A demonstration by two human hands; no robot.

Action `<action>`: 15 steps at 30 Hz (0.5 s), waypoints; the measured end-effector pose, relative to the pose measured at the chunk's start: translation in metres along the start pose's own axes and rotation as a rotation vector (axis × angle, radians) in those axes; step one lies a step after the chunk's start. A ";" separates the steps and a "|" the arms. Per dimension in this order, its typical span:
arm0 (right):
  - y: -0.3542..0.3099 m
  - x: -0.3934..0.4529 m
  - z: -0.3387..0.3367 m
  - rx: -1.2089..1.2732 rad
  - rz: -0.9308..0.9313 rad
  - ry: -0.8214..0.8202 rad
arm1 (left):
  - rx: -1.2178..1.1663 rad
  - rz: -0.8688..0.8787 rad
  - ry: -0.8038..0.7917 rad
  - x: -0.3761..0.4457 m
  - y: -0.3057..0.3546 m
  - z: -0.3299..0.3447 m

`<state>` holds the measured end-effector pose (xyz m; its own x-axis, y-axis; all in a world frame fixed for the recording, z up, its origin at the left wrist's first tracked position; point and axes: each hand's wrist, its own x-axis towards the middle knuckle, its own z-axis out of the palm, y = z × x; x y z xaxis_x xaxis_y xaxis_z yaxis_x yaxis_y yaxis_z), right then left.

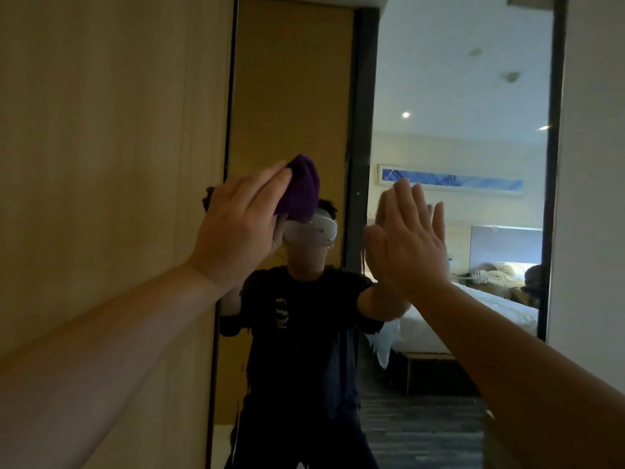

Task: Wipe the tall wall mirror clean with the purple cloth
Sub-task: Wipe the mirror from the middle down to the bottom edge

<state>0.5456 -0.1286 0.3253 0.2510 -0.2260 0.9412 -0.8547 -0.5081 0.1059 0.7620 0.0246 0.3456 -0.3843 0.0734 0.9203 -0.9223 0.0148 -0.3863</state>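
Note:
The tall wall mirror (449, 79) fills the middle of the head view, framed in dark metal. My left hand (236, 231) presses a bunched purple cloth (302, 187) against the glass near the mirror's left edge, at about head height. My right hand (409, 242) is flat and open, fingers up, resting against or very near the glass to the right of the cloth. Both forearms reach in from the lower corners. The glass reflects a person in a dark shirt and my own hands.
A wooden wall panel (111, 147) runs along the mirror's left side. A white wall (595, 198) borders its right side. The reflection shows a bed, a long blue picture and ceiling lights behind me.

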 end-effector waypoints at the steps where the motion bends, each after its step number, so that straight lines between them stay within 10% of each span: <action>1: 0.002 0.001 0.000 0.003 0.003 0.006 | 0.003 0.005 0.018 0.012 -0.006 0.003; 15: 0.009 0.000 0.018 0.005 -0.016 0.092 | 0.181 0.088 -0.396 0.122 -0.065 0.056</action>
<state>0.5458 -0.1482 0.3206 0.2211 -0.1404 0.9651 -0.8485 -0.5156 0.1194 0.7733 -0.0228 0.4864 -0.4153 -0.3212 0.8511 -0.8645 -0.1517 -0.4792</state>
